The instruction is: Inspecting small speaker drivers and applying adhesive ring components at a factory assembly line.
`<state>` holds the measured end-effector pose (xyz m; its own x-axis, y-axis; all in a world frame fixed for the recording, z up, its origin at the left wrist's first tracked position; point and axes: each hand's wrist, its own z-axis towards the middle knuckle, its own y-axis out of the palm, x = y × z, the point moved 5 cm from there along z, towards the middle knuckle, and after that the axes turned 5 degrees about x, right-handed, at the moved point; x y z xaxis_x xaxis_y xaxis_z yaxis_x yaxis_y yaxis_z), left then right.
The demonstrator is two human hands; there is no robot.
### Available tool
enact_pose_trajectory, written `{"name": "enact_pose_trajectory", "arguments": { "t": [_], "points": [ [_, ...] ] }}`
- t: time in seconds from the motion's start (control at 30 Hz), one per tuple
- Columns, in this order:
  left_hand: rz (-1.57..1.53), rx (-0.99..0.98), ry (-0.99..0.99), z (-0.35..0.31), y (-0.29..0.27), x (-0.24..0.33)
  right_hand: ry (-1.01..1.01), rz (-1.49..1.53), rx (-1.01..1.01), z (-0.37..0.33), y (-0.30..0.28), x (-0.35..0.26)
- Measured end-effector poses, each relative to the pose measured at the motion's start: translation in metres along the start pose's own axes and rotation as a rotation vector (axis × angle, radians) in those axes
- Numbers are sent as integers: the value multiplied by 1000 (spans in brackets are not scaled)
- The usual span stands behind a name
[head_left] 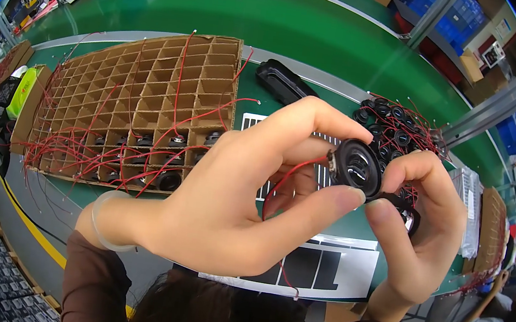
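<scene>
A small round black speaker with a glossy domed centre is held up over the bench. My left hand grips it by the rim between thumb and fingers. Red wires run from its left side down behind that hand. At the speaker's lower right edge, my right hand pinches a black strip, which curls down behind the thumb. Both thumbs nearly meet at the rim. Below the hands lies a white backing sheet with black strips on it. Another striped sheet is partly hidden behind my left hand.
A cardboard divider box on the left holds several wired speakers in its nearer cells. A black oblong case lies beyond my left hand. Loose speakers are heaped at the right. A green conveyor belt runs behind.
</scene>
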<state>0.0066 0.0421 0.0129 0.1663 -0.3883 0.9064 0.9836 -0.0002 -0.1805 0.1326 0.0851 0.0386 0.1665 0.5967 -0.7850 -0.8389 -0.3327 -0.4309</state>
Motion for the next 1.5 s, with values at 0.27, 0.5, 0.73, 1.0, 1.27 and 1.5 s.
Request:
{"name": "enact_pose_trajectory", "arguments": {
  "t": [0.27,0.5,0.73,1.0,1.27,1.5],
  "points": [
    [-136,-44,-166,-1,6,-6,-9,-72,12,-4,-3,-2],
    [39,27,-58,1,6,-8,-179,-162,60,-10,2,-1],
    [164,97,100,4,1,-9,-193,-273,108,-3,3,2],
    [-91,322,147,3,-13,11,-70,-366,47,13,-22,13],
    [-459,169,-26,12,-4,-11,-179,-111,35,6,-25,-6],
    [-499,156,-109,8,-7,-18,-258,-284,26,5,-2,-3]
  ]
}}
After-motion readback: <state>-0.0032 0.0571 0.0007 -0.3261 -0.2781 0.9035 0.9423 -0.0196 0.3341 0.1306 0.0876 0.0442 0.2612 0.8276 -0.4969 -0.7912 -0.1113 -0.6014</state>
